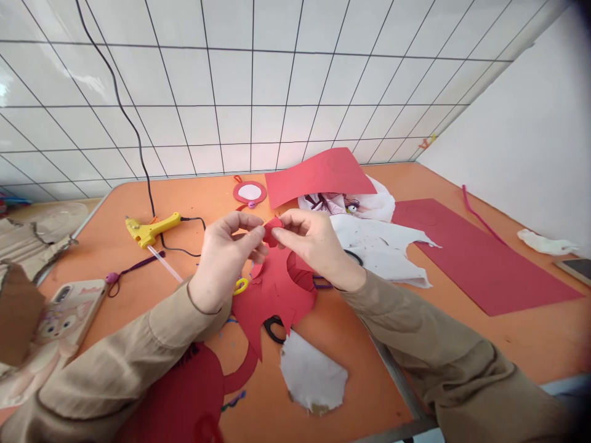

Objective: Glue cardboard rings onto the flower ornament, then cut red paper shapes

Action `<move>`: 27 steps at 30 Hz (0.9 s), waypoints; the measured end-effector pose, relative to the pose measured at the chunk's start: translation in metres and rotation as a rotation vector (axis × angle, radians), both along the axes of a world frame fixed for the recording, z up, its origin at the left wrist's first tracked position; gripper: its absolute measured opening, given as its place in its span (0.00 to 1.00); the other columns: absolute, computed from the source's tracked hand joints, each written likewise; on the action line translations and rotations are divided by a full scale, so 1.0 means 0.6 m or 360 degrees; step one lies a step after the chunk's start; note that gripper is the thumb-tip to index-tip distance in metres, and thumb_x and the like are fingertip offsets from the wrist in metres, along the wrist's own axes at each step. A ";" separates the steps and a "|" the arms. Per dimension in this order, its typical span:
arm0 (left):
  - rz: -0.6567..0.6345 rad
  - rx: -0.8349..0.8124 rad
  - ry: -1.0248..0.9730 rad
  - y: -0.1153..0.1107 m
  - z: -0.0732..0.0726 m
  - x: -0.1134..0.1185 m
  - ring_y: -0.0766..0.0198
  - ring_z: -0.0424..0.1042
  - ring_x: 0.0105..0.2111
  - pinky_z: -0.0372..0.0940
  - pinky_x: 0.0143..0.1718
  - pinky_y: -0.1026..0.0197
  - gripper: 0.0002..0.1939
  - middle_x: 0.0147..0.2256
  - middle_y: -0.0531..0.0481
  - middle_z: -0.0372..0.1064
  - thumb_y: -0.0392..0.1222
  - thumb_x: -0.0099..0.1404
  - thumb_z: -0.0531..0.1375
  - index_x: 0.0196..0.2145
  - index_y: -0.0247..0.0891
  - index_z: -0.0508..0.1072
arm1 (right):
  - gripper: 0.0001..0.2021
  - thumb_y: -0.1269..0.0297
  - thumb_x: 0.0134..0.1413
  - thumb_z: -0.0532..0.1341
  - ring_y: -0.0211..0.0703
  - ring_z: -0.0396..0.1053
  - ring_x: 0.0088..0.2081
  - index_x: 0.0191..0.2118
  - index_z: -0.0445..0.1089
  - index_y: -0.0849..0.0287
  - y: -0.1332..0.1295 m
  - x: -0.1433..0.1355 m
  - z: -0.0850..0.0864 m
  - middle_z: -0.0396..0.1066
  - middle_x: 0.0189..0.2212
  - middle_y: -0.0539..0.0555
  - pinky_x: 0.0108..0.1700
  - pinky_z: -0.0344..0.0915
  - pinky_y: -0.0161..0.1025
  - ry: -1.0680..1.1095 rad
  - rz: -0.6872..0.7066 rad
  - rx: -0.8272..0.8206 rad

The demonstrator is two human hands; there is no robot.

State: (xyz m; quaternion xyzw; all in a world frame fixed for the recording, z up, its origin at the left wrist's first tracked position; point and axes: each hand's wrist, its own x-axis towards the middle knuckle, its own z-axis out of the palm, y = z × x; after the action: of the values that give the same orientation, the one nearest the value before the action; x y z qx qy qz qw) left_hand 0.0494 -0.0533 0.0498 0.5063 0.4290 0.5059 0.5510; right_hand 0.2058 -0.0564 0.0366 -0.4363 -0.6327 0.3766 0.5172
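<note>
Above the orange table (364,375), a small red paper piece (273,231) is held up between my two hands. My right hand (310,241) pinches it between thumb and fingers. From the other side, the thumb and forefinger of my left hand (228,251) close on its edge. Cut red paper (277,289) with pointed edges lies just below both hands. Black scissor handles (276,330) poke out from beneath it, beside a torn white piece (314,372). Left of my hands lies a yellow glue gun (152,231) with a clear glue stick.
At the back stand a red-rimmed white disc (250,192) and a bent red sheet (318,178). A torn white sheet (376,249) and large red sheet (484,264) lie right. A cartoon phone case (69,317) and cardboard (18,314) occupy the left; a large red shape (184,394) is in front.
</note>
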 end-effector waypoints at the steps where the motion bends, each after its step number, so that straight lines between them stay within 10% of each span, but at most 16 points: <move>1: -0.0003 0.0027 0.0073 0.003 0.003 -0.004 0.72 0.64 0.17 0.60 0.17 0.69 0.05 0.18 0.57 0.66 0.37 0.54 0.65 0.30 0.34 0.74 | 0.06 0.66 0.49 0.62 0.36 0.67 0.24 0.25 0.70 0.61 0.000 0.003 0.004 0.70 0.22 0.49 0.27 0.64 0.36 -0.0019 0.0018 -0.0032; 9: -0.0639 -0.0081 0.0342 0.036 0.013 -0.030 0.73 0.60 0.16 0.53 0.15 0.69 0.12 0.15 0.54 0.63 0.44 0.55 0.65 0.20 0.34 0.73 | 0.08 0.67 0.47 0.62 0.33 0.61 0.22 0.22 0.65 0.61 0.001 0.024 0.032 0.63 0.18 0.46 0.24 0.57 0.33 -0.0211 0.0291 -0.0257; 27: -0.0685 -0.0214 0.0064 0.035 0.006 -0.024 0.74 0.62 0.14 0.57 0.14 0.72 0.12 0.15 0.56 0.66 0.37 0.46 0.73 0.22 0.33 0.73 | 0.14 0.56 0.52 0.63 0.32 0.61 0.20 0.23 0.68 0.60 0.007 0.027 0.023 0.63 0.17 0.46 0.23 0.57 0.33 0.0175 0.0305 -0.0312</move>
State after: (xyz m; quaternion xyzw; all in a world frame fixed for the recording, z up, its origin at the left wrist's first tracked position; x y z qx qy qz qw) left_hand 0.0351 -0.0323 0.0535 0.5583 0.3547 0.3369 0.6701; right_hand 0.2219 -0.0521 0.0502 -0.4009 -0.6023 0.5077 0.4677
